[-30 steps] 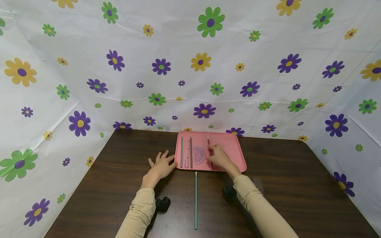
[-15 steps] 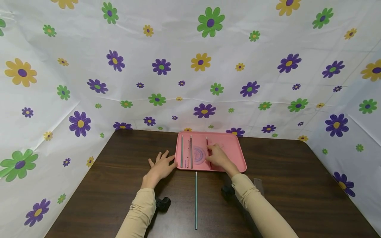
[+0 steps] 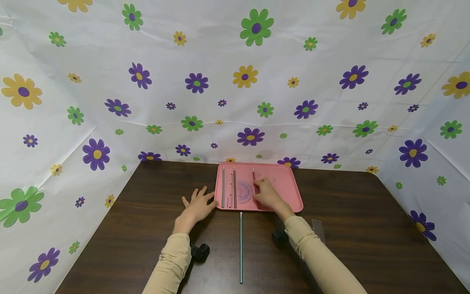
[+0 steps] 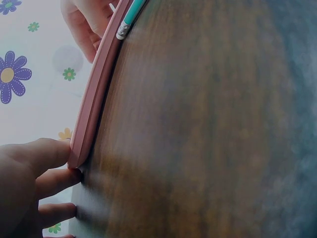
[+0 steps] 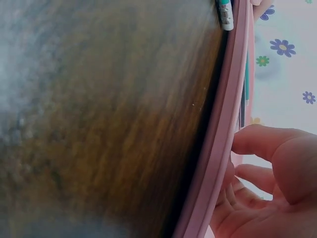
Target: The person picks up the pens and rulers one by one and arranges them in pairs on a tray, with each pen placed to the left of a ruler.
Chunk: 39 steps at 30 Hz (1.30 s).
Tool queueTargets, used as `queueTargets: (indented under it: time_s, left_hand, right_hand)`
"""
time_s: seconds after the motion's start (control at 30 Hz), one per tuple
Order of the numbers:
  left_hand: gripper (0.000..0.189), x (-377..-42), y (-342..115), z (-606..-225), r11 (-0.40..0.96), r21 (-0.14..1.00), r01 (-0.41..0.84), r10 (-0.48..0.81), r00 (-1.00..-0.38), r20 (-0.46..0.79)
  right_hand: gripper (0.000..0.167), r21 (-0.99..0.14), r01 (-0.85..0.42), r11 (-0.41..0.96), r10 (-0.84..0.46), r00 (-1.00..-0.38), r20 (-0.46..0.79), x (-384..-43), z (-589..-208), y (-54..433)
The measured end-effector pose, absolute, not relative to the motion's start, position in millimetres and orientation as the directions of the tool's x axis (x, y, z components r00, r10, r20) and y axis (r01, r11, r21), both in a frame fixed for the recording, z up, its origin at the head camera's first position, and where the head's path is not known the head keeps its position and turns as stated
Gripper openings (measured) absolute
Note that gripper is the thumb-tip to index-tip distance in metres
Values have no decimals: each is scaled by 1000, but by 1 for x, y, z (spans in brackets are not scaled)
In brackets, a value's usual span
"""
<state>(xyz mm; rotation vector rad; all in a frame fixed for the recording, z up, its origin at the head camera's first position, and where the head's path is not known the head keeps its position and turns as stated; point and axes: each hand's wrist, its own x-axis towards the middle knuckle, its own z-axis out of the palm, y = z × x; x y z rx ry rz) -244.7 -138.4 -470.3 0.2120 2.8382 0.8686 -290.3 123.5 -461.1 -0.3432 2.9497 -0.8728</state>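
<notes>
In the head view, a pink tray (image 3: pixel 293 192) lies at the table's far side. My right hand (image 3: pixel 269 194) is over it, thumb and fingers pinching a red pencil (image 3: pixel 253 175) that lies nearly lengthwise in the tray. Its lower part is partly hidden by the hand. Left of it are a clear protractor (image 3: pixel 244 198), a dark pencil (image 3: pixel 235 188), a clear ruler (image 3: pixel 231 192) and a green pencil (image 3: pixel 223 188). My left hand (image 3: pixel 198 208) spreads its fingers at the tray's front left corner; in the left wrist view its thumb touches the rim (image 4: pixel 91 104).
A teal pencil (image 3: pixel 241 249) lies on the dark wooden table (image 3: pixel 147 245) in front of the tray, its white eraser end close to the rim. A clear flat plastic piece (image 3: pixel 318 228) lies beside the right forearm. A flowered cloth (image 3: pixel 227 94) stands behind the table.
My right hand has shifted the red pencil a little to the left, toward the protractor. The left hand has stayed at the tray corner. The head view has turned slightly.
</notes>
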Motion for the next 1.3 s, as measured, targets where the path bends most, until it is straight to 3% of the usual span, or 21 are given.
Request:
queueTargets:
  time_s: [0.27, 0.8, 1.3]
  left_hand:
    - [53, -245, -137, -469, 823, 561, 88, 184, -976, -118]
    - [54, -244, -139, -469, 826, 557, 86, 180, -977, -118]
    - [54, -244, -139, -470, 826, 556, 91, 187, -975, -119]
  right_hand:
    - [72, -610, -180, 772, -192, -980, 46, -284, -464, 125]
    - [53, -544, -266, 796, -219, -964, 150, -263, -463, 141]
    - [51, -524, -316, 791, -263, -949, 175, -241, -454, 162]
